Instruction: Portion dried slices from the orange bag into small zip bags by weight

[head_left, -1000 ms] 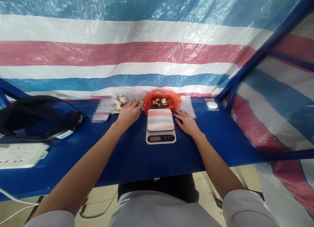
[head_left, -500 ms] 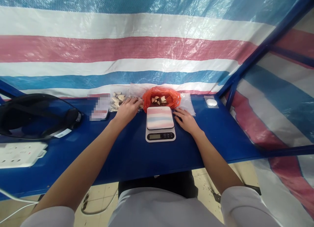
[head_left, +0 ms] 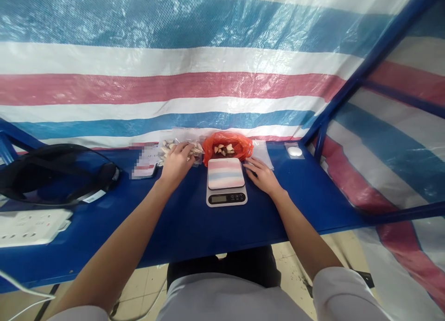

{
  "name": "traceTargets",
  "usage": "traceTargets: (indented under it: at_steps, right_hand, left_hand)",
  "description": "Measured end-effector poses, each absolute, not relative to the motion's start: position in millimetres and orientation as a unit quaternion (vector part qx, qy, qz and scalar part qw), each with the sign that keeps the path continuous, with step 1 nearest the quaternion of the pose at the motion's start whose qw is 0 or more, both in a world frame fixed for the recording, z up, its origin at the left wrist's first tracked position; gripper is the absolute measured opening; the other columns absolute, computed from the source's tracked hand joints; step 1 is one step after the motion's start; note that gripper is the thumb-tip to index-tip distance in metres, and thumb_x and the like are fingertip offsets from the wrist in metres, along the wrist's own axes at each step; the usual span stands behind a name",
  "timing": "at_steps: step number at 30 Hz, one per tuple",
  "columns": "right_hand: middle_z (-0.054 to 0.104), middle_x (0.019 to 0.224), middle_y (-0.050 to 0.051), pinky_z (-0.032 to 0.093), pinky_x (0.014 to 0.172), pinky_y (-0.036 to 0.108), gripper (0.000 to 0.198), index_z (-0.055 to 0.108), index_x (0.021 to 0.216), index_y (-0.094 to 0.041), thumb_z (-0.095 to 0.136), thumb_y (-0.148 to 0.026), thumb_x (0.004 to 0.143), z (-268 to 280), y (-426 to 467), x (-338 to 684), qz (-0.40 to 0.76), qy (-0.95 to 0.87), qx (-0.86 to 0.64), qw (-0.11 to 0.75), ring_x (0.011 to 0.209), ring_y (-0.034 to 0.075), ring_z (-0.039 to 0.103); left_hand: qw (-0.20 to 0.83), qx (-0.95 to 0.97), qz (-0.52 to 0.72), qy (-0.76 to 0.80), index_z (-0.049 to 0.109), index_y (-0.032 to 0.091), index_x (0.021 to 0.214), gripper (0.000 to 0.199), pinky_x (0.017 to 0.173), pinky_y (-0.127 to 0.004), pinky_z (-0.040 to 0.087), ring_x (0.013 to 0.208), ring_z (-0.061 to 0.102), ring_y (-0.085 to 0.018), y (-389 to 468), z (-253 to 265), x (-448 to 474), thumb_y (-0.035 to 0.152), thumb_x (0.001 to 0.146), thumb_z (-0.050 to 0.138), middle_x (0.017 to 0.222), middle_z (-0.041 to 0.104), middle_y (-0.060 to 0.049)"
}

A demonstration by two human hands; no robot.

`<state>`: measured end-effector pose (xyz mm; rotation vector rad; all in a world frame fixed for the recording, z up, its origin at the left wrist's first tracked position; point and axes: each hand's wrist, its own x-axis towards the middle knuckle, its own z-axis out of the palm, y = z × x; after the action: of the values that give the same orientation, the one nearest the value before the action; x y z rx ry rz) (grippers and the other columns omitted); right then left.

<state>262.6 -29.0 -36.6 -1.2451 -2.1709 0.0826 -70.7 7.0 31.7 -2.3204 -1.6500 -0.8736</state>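
In the head view my left hand [head_left: 178, 162] is over the clear plastic bags at the back of the table, its fingers bent on a bag of pale, dried-looking slices [head_left: 197, 148]. The thumb is hidden. Another clear bag of similar slices [head_left: 168, 146] lies partly behind this hand. My right hand [head_left: 261, 173] rests on the table, fingers apart and holding nothing, beside a white digital kitchen scale [head_left: 225, 175]. Behind the scale sits an open orange plastic bag [head_left: 244, 147] with several cut pieces [head_left: 225, 149] inside. Flat clear bags [head_left: 264, 153] lie beyond my right fingertips.
A blurred-out phone-like object [head_left: 144, 166] lies left of the bags. Farther left are a black headset [head_left: 55, 154] and a white power strip [head_left: 33, 226]. A white mouse [head_left: 295, 151] is at the back right. A striped sheet and blue frame enclose the blue table.
My left hand has shifted slightly left, and the bag under its fingers has moved left, over part of the other bag. My right hand stays beside the scale. The view has tilted up slightly.
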Motion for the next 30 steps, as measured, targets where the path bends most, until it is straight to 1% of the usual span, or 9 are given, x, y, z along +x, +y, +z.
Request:
traceTargets:
  at_steps: [3, 7, 11, 16, 20, 22, 25, 27, 30]
  right_hand:
    - [0.065, 0.14, 0.006, 0.042, 0.12, 0.049, 0.033, 0.073, 0.122, -0.025, 0.048, -0.027, 0.1, -28, -31, 260, 0.027, -0.82, -0.466, 0.332, 0.139, 0.026, 0.053]
    - [0.066, 0.139, 0.005, 0.043, 0.119, 0.048, 0.032, 0.073, 0.121, -0.024, 0.048, -0.028, 0.101, -13, -35, 251, 0.036, -0.82, -0.447, 0.354, 0.138, 0.026, 0.055]
    - [0.067, 0.137, 0.004, 0.046, 0.118, 0.044, 0.032, 0.073, 0.122, -0.027, 0.05, -0.03, 0.1, 4, -38, 236, 0.077, -0.816, -0.431, 0.378, 0.136, 0.024, 0.056]
    - [0.066, 0.139, 0.003, 0.048, 0.115, 0.039, 0.033, 0.072, 0.124, -0.028, 0.053, -0.031, 0.097, 18, -32, 211, 0.165, -0.779, -0.433, 0.423, 0.133, 0.022, 0.06]
    - [0.069, 0.134, 0.004, 0.05, 0.112, 0.04, 0.036, 0.071, 0.125, -0.024, 0.06, -0.035, 0.093, 15, -16, 192, 0.265, -0.699, -0.444, 0.493, 0.127, 0.023, 0.064]
    - [0.071, 0.131, 0.005, 0.052, 0.11, 0.04, 0.039, 0.07, 0.126, -0.023, 0.061, -0.039, 0.092, 10, -10, 184, 0.325, -0.643, -0.452, 0.527, 0.125, 0.023, 0.066]
    - [0.073, 0.128, 0.006, 0.052, 0.11, 0.041, 0.043, 0.069, 0.127, -0.022, 0.062, -0.044, 0.091, 2, -5, 177, 0.38, -0.582, -0.447, 0.563, 0.122, 0.023, 0.068]
    - [0.073, 0.127, 0.007, 0.052, 0.11, 0.042, 0.046, 0.07, 0.124, -0.021, 0.067, -0.048, 0.087, -1, -4, 175, 0.401, -0.565, -0.439, 0.572, 0.121, 0.024, 0.068]
    - [0.074, 0.124, 0.007, 0.055, 0.106, 0.044, 0.048, 0.072, 0.118, -0.022, 0.073, -0.051, 0.081, -4, -3, 175, 0.417, -0.543, -0.435, 0.585, 0.118, 0.026, 0.069]
  left_hand:
    - [0.046, -0.741, -0.355, -0.567, 0.07, 0.015, 0.117, 0.036, 0.101, -0.047, 0.051, 0.115, 0.064, -0.033, -1, 42, -70, 0.025, 0.086, 0.056, 0.122, 0.069, -0.016]
    - [-0.026, -0.703, -0.449, -0.551, 0.072, 0.018, 0.113, 0.034, 0.095, -0.041, 0.054, 0.104, 0.068, -0.028, -17, 57, -66, 0.031, 0.083, 0.062, 0.117, 0.071, -0.011]
    - [-0.176, -0.642, -0.539, -0.516, 0.073, 0.018, 0.109, 0.039, 0.091, -0.038, 0.055, 0.095, 0.07, -0.024, -29, 57, -54, 0.04, 0.077, 0.072, 0.107, 0.074, -0.008]
    - [-0.365, -0.515, -0.636, -0.444, 0.074, 0.019, 0.098, 0.046, 0.086, -0.033, 0.057, 0.093, 0.07, -0.021, -35, 47, -33, 0.043, 0.061, 0.088, 0.098, 0.075, -0.006]
    - [-0.504, -0.429, -0.652, -0.37, 0.074, 0.022, 0.09, 0.041, 0.076, -0.028, 0.057, 0.085, 0.07, -0.017, -35, 41, -21, 0.038, 0.057, 0.091, 0.093, 0.075, -0.002]
    - [-0.546, -0.394, -0.649, -0.355, 0.072, 0.022, 0.084, 0.036, 0.07, -0.026, 0.057, 0.078, 0.069, -0.015, -33, 37, -18, 0.034, 0.056, 0.091, 0.088, 0.075, -0.001]
    - [-0.576, -0.35, -0.647, -0.357, 0.066, 0.021, 0.076, 0.032, 0.065, -0.025, 0.057, 0.069, 0.066, -0.013, -30, 27, -17, 0.03, 0.055, 0.089, 0.079, 0.072, 0.001]
    - [-0.59, -0.326, -0.643, -0.363, 0.064, 0.02, 0.076, 0.031, 0.065, -0.026, 0.057, 0.067, 0.065, -0.013, -29, 19, -18, 0.029, 0.056, 0.087, 0.078, 0.071, 0.001]
    - [-0.605, -0.316, -0.63, -0.37, 0.063, 0.02, 0.078, 0.029, 0.066, -0.027, 0.057, 0.069, 0.066, -0.013, -28, 11, -20, 0.028, 0.061, 0.085, 0.08, 0.071, 0.0]
